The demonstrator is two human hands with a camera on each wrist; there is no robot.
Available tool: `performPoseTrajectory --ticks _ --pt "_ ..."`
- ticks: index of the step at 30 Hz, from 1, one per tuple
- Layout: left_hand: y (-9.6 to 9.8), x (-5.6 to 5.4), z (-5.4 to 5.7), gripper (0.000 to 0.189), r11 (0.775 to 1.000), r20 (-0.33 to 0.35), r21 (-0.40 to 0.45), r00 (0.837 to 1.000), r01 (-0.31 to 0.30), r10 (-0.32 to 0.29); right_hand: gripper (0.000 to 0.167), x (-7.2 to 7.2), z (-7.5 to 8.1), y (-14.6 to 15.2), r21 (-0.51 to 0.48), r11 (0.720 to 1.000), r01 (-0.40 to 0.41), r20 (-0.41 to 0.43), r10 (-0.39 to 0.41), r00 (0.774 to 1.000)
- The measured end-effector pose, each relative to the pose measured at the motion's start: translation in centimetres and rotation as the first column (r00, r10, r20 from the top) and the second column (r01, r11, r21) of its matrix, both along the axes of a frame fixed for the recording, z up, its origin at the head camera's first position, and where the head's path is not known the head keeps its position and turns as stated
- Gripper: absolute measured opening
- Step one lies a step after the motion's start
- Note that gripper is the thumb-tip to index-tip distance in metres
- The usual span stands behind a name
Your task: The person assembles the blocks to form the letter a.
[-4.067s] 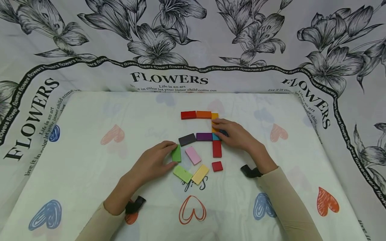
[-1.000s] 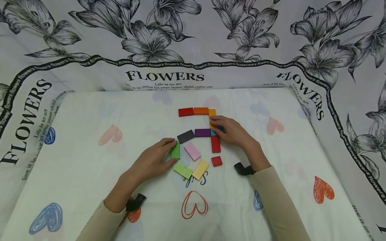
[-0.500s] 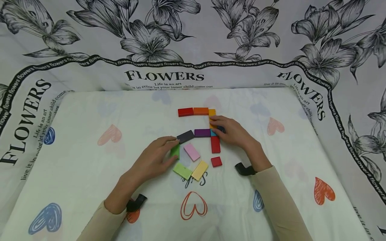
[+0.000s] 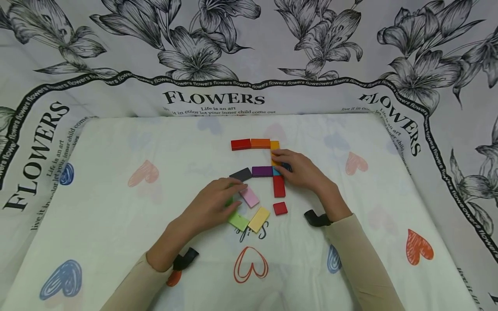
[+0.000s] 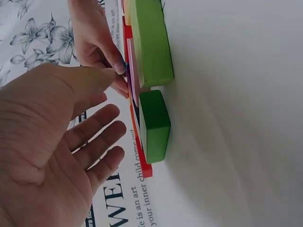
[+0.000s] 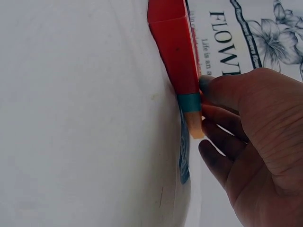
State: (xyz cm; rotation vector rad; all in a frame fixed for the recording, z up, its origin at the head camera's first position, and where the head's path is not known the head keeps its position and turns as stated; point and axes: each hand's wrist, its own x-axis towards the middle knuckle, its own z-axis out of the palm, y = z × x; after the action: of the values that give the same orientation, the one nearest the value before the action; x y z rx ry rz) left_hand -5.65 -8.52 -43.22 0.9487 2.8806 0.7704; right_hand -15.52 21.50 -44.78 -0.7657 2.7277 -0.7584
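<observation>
My left hand [image 4: 212, 203] hovers over the dark green block [image 5: 156, 127], its fingers loosely bent and holding nothing. In the left wrist view a gap separates the fingers from that block. Its fingertips in the head view reach the near end of the pink block [image 4: 250, 197]; whether they touch it I cannot tell. The light green block [image 4: 238, 221] lies just below the thumb. My right hand [image 4: 299, 170] rests its relaxed fingertips beside the amber block [image 4: 274, 146] and the small teal block [image 4: 276, 170], with a red block [image 4: 279, 186] attached below in line.
A red block [image 4: 241, 144] and an orange block [image 4: 260, 143] form the top row. Dark grey [image 4: 242, 174] and purple [image 4: 262, 171] blocks form the middle row. A pale yellow block [image 4: 259, 219] and a short red block [image 4: 280, 208] lie nearer, on a heart-printed white cloth [image 4: 311, 276].
My left hand has let go of the dark green block and shifted right, over it and toward the pink block. The right hand stays at the amber and teal blocks.
</observation>
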Motion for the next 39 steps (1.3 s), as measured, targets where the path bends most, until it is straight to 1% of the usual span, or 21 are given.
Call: performPoseTrajectory --ticks 4,9,14,18,21,23,25,27,31,37,39 --pt "0.9 -0.3 0.1 0.038 0.998 -0.002 -0.025 0.999 0.051 -0.051 0.045 -0.1 0.0 0.0 0.003 1.000 0.000 -0.002 0.000 1.000" --pt "2.2 -0.9 0.1 0.034 0.989 0.023 -0.105 0.994 0.106 -0.104 0.045 -0.1 0.0 0.1 0.004 1.000 -0.003 -0.003 0.003 1.000" --pt "3.1 -1.2 0.0 0.033 0.973 0.039 -0.190 0.991 0.134 -0.129 0.045 -0.1 -0.1 0.1 -0.006 1.000 -0.007 0.000 0.007 1.000" --pt "3.2 -1.3 -0.2 0.029 0.957 -0.008 -0.256 0.989 0.138 -0.145 0.044 -0.2 -0.1 0.1 -0.019 1.000 -0.010 -0.003 0.010 1.000" --pt "3.2 -1.3 -0.2 0.028 0.945 -0.051 -0.291 0.984 0.148 -0.170 0.044 -0.2 -0.2 0.1 -0.020 1.000 -0.004 -0.001 0.004 1.000" --pt "3.2 -1.1 -0.2 0.028 0.943 -0.051 -0.292 0.982 0.159 -0.182 0.044 -0.2 -0.2 0.1 -0.020 1.000 -0.003 0.001 0.003 1.000" --pt "3.1 -0.8 -0.2 0.029 0.943 -0.037 -0.284 0.981 0.172 -0.190 0.045 -0.2 -0.1 0.2 -0.020 1.000 -0.005 0.001 0.005 1.000" --pt "2.9 -0.4 -0.2 0.031 0.946 -0.020 -0.272 0.981 0.178 -0.191 0.044 -0.2 -0.1 0.1 -0.019 1.000 -0.005 0.001 0.005 1.000" --pt "2.4 0.0 -0.2 0.032 0.951 -0.018 -0.248 0.981 0.185 -0.195 0.045 -0.1 0.1 0.1 -0.018 1.000 -0.005 -0.002 0.005 1.000" --pt "1.7 0.6 -0.2 0.027 0.955 -0.092 -0.213 0.969 0.206 -0.229 0.044 -0.1 0.1 0.1 -0.018 1.000 -0.005 0.004 0.005 1.000" --pt "1.6 1.0 -0.3 0.028 0.955 -0.098 -0.216 0.969 0.203 -0.228 0.045 -0.1 0.1 0.1 -0.013 1.000 -0.006 0.005 0.006 1.000"
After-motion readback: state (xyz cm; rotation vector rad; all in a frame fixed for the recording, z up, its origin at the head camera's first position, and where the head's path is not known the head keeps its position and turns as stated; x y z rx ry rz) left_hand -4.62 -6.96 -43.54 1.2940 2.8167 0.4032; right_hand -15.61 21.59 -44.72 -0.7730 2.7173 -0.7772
